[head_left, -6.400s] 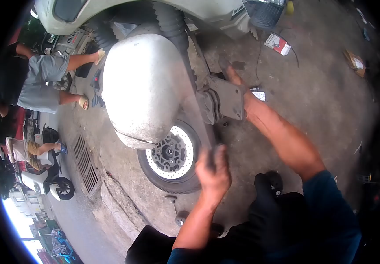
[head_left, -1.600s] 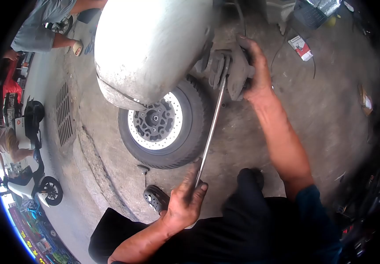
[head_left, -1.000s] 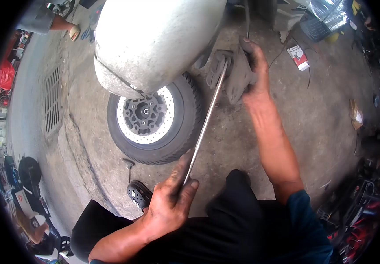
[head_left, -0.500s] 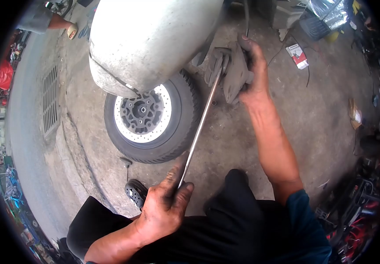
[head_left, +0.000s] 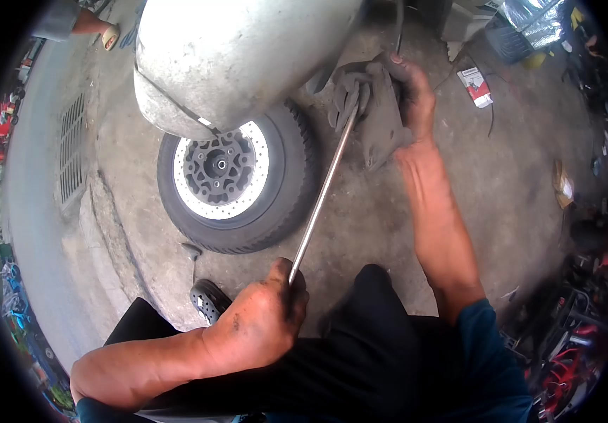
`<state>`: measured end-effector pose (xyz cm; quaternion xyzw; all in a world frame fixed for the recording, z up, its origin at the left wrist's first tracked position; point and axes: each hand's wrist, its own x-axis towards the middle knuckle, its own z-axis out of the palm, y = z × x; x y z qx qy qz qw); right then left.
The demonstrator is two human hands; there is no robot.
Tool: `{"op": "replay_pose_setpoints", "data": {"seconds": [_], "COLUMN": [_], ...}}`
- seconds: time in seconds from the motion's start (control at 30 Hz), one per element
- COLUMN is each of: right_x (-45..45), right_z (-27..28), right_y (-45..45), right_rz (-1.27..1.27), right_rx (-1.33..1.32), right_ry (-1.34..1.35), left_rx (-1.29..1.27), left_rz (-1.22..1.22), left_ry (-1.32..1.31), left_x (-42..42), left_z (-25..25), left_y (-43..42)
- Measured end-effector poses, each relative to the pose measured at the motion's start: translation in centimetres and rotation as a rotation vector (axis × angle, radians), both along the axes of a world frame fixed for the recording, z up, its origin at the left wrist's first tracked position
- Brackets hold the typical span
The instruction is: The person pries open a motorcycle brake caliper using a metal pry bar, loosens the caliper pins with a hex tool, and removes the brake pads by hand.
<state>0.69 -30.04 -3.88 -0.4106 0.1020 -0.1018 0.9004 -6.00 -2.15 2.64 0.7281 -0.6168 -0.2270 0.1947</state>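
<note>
My left hand (head_left: 265,317) is wrapped round the lower end of a long metal rod (head_left: 323,194). The rod slants up to the right, its far tip lodged in the slot of a grey, dirty caliper-like part (head_left: 378,116). From the right side, my right hand (head_left: 414,99) grips that part, thumb near the dark hose (head_left: 398,28) above it. Beside the part hangs a scuffed white fender (head_left: 226,63). Under the fender, a wheel (head_left: 276,190) with a white perforated disc (head_left: 258,169) lies flat on the ground.
A red and white box (head_left: 475,87) lies on the concrete floor at upper right. A drain grate (head_left: 72,148) is at left, near a person's sandalled foot (head_left: 110,37) at the top. A small tool (head_left: 192,251) sits below the wheel. Motorcycle parts (head_left: 565,331) crowd the lower right.
After the earliest frame, the rod came into my left hand and against the grey part. Lately my left hand has closed more tightly and its forearm has swung outward; the view has shifted slightly.
</note>
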Motion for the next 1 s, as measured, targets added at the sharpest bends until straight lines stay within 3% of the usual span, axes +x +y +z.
{"op": "replay_pose_setpoints", "data": {"seconds": [0.03,0.1,0.13,0.2,0.3,0.5,0.57,0.7,1.0], "right_x": [0.1,0.1,0.0,0.0,-0.2,0.2,0.3,0.2,0.2], "right_z": [-0.4,-1.0,-1.3,-1.4,-1.4,-1.7,-2.0,-2.4,-2.3], "right_y": [-0.2,-0.8,-1.2,-1.9,-2.0,-1.8,-1.9,-2.3,-2.8], "right_rz": [-0.031,-0.036,-0.009,0.012,-0.013,-0.048,-0.052,-0.047,0.068], "right_rx": [-0.020,-0.023,-0.005,0.002,-0.026,-0.040,-0.027,0.003,0.052], "right_ry": [0.019,0.039,0.042,0.036,0.043,0.009,0.044,-0.008,-0.076], "left_rx": [-0.053,-0.029,0.051,0.089,0.050,0.022,0.161,0.357,0.603], "left_rz": [-0.142,-0.120,0.045,0.101,-0.082,-0.180,-0.169,0.236,0.391], "left_ry": [-0.205,-0.138,0.134,0.268,0.074,0.071,0.218,0.736,0.945], "left_x": [0.3,0.7,0.7,1.2,1.7,3.6,4.0,3.7,5.0], "left_z": [-0.5,-0.5,0.3,0.6,0.3,-0.1,-0.4,0.2,1.9], "left_y": [0.1,0.0,-0.5,-1.0,-0.7,-0.7,-0.7,-1.1,-2.5]}}
